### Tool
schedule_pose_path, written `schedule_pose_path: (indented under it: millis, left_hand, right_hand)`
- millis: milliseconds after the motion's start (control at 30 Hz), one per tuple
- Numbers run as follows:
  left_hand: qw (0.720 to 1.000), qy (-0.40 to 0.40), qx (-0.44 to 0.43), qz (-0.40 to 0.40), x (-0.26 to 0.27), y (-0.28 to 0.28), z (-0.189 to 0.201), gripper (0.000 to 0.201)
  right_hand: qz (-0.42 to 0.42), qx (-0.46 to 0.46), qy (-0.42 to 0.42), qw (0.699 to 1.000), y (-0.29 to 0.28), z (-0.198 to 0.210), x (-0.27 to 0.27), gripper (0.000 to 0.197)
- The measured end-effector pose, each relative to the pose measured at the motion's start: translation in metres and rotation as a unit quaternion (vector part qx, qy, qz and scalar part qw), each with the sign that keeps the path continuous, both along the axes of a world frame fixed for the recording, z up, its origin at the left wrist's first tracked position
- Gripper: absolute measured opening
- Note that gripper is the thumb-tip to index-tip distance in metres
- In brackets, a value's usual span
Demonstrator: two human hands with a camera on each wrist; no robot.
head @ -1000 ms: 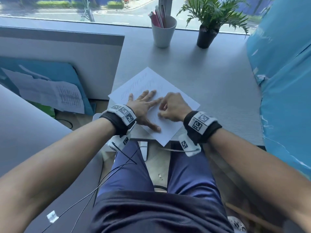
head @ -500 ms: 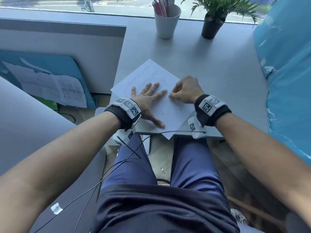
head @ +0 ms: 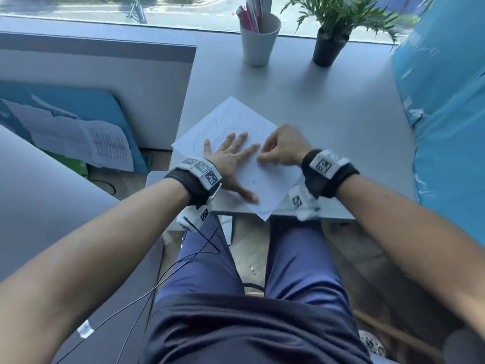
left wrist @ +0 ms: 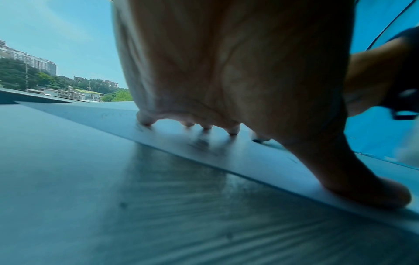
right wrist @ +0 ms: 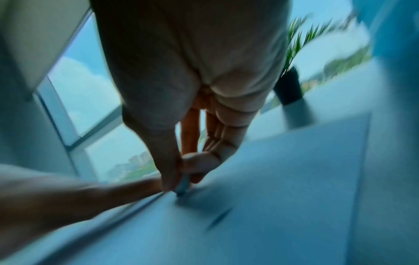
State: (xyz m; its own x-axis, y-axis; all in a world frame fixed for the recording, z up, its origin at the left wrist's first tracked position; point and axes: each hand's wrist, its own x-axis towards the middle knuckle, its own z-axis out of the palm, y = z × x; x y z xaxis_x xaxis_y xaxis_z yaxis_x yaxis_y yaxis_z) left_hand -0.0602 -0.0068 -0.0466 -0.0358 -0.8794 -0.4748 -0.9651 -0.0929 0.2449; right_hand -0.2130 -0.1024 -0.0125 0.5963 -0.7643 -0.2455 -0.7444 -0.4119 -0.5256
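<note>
A white sheet of paper point(head: 231, 119) with faint printed lines lies turned like a diamond on the grey desk point(head: 341, 122), one corner over the front edge. My left hand point(head: 233, 156) presses flat on it with fingers spread; the left wrist view shows the fingertips point(left wrist: 233, 130) and thumb on the paper point(left wrist: 176, 136). My right hand point(head: 263, 157) sits just beside the left index fingertip and pinches a thin pen point(right wrist: 183, 184), its tip down on the paper point(right wrist: 283, 179). A short dark mark point(right wrist: 217, 220) shows on the sheet. The right wrist view is motion-blurred.
A white cup point(head: 258, 40) of pens and a potted plant point(head: 328, 48) stand at the desk's far edge by the window. A blue plastic-wrapped bulk point(head: 446, 106) borders the right side. A grey partition point(head: 105, 74) stands left of the desk.
My right hand went from near the left thumb away across the sheet, then came back to the left index fingertip. The left hand has stayed flat on the paper.
</note>
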Motion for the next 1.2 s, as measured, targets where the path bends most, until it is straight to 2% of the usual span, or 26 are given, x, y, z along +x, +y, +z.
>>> schedule_pose_path:
  millis: [67, 100, 167, 200, 333, 367, 467, 500, 600, 633, 733, 767, 867, 900, 1033, 1133, 1200]
  left_hand:
    - [1.0, -0.002, -0.001, 0.003, -0.001, 0.0, 0.001, 0.142]
    - [1.0, -0.004, 0.0, 0.001, -0.002, 0.0, 0.0, 0.142]
    - [1.0, -0.007, 0.006, -0.003, -0.001, -0.002, -0.001, 0.144]
    - [1.0, -0.008, 0.005, -0.003, -0.001, -0.002, -0.001, 0.145]
    - [1.0, -0.008, -0.001, -0.001, -0.001, -0.001, -0.002, 0.144]
    - [1.0, -0.01, 0.001, -0.004, -0.001, -0.001, -0.002, 0.145]
    - [1.0, -0.009, 0.008, -0.014, 0.0, -0.003, -0.002, 0.147]
    - [1.0, -0.01, 0.006, -0.014, 0.001, -0.004, -0.002, 0.147]
    - [1.0, -0.013, 0.004, -0.01, 0.001, -0.003, -0.003, 0.147]
    - [1.0, -0.014, 0.003, -0.01, 0.0, -0.002, -0.003, 0.147]
    - [1.0, -0.007, 0.003, -0.014, 0.001, -0.004, -0.004, 0.149]
    - [1.0, -0.007, 0.001, -0.012, 0.001, -0.004, -0.004, 0.149]
    - [1.0, -0.015, -0.004, -0.01, 0.0, -0.003, -0.005, 0.149]
    - [1.0, -0.018, -0.004, -0.009, 0.0, -0.003, -0.005, 0.149]
    - [1.0, -0.011, -0.003, -0.01, 0.0, -0.005, -0.005, 0.153]
    - [1.0, -0.01, -0.006, -0.006, 0.002, -0.003, -0.005, 0.154]
    - [1.0, -0.011, -0.01, -0.006, 0.001, -0.002, -0.006, 0.155]
  right_hand:
    - [-0.037, -0.022, -0.011, 0.999, -0.01, 0.002, -0.001, 0.014]
    - [-0.014, -0.018, -0.008, 1.0, -0.002, 0.001, 0.001, 0.014]
    - [0.084, 0.01, 0.009, 0.996, 0.027, -0.003, 0.003, 0.011]
    - [0.101, 0.019, 0.007, 0.995, 0.03, -0.005, 0.001, 0.01]
    - [-0.049, -0.022, -0.024, 0.998, -0.015, 0.002, -0.001, 0.015]
    - [-0.045, -0.025, -0.02, 0.998, -0.011, 0.002, 0.002, 0.015]
    - [0.08, 0.006, 0.0, 0.997, 0.029, -0.003, 0.008, 0.01]
    - [0.08, 0.005, 0.002, 0.997, 0.025, -0.004, 0.008, 0.01]
    - [-0.05, -0.007, -0.034, 0.998, -0.013, -0.001, 0.005, 0.013]
    - [-0.059, -0.013, -0.036, 0.998, -0.014, -0.001, 0.006, 0.012]
    - [0.068, 0.012, -0.013, 0.998, 0.022, -0.005, 0.01, 0.01]
    - [0.073, 0.012, -0.01, 0.997, 0.021, -0.007, 0.009, 0.011]
    - [-0.044, -0.009, -0.036, 0.998, -0.015, -0.004, 0.006, 0.014]
    - [-0.056, -0.02, -0.038, 0.998, -0.015, -0.004, 0.007, 0.014]
    - [0.066, 0.014, -0.02, 0.998, 0.024, -0.01, 0.013, 0.011]
    - [-0.046, 0.003, -0.039, 0.998, -0.015, -0.006, 0.01, 0.013]
    - [-0.049, -0.012, -0.039, 0.998, -0.014, -0.005, 0.011, 0.011]
